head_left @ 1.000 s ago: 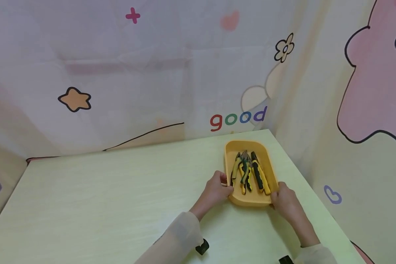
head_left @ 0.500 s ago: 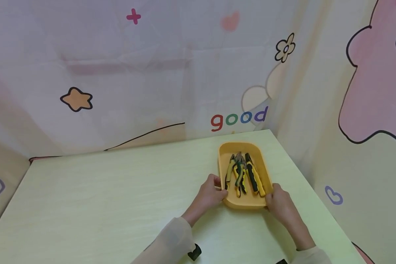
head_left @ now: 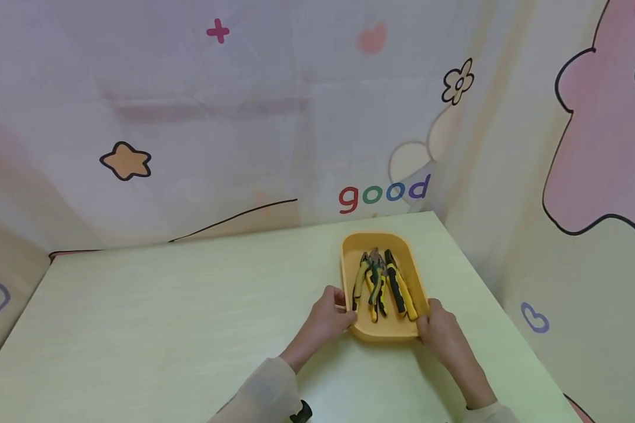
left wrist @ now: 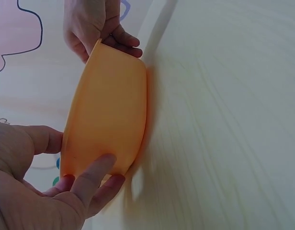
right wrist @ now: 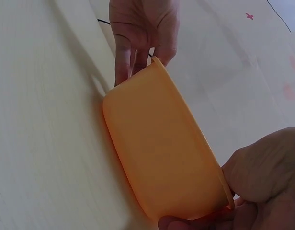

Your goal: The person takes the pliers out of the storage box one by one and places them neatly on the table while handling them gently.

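A yellow plastic tray [head_left: 385, 337] is held between both hands near the right side of the table. Inside lie several pliers [head_left: 377, 288] with yellow-and-black or green handles, heads pointing away from me. My left hand [head_left: 325, 316] grips the left wall near the front corner, thumb at the rim. In the left wrist view, fingers of that hand [left wrist: 51, 196] press against the outside of the tray [left wrist: 107, 103]. My right hand [head_left: 443, 330] pinches the front right corner; the right wrist view shows this hand [right wrist: 267, 177] with fingers reaching underneath. Whether the base touches the table cannot be told.
The pale wooden table [head_left: 180, 317] stretches far to the left of the tray. A patterned cloth wall [head_left: 217, 141] stands along the back edge, and another cloth wall [head_left: 513, 247] along the right edge. A black wrist strap piece [head_left: 301, 412] hangs under the left sleeve.
Both hands have moved the tray a little to the left and nearer to me, with the pliers still inside. The grip of both hands looks the same.
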Demonstrator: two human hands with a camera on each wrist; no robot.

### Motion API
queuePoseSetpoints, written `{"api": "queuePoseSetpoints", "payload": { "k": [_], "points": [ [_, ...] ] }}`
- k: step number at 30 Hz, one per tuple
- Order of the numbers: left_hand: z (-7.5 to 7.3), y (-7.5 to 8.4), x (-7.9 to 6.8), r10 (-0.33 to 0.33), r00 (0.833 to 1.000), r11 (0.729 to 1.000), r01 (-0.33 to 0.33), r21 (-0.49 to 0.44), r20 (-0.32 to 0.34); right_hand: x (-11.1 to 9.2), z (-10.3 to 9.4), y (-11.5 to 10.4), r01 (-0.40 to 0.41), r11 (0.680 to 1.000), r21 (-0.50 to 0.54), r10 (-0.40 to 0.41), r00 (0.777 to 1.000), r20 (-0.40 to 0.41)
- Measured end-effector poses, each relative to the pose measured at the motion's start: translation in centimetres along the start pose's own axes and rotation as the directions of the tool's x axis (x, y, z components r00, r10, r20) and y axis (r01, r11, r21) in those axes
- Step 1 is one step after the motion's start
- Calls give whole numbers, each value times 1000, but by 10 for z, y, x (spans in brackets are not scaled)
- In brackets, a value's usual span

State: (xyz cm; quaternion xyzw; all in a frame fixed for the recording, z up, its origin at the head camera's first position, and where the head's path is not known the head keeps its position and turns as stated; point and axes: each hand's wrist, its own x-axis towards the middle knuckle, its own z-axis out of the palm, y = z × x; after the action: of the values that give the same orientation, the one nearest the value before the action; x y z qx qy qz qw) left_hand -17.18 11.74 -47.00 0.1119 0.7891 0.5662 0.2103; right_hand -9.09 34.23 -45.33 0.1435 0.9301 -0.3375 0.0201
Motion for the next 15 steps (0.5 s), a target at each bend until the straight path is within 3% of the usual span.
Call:
{"api": "queuePoseSetpoints", "payload": {
  "k": [15],
  "points": [
    [-13,-5,-13,-8,1000,1000,8,-23,-10,-4,11,-9,22,1000,2,-22,1000,6]
  ]
}}
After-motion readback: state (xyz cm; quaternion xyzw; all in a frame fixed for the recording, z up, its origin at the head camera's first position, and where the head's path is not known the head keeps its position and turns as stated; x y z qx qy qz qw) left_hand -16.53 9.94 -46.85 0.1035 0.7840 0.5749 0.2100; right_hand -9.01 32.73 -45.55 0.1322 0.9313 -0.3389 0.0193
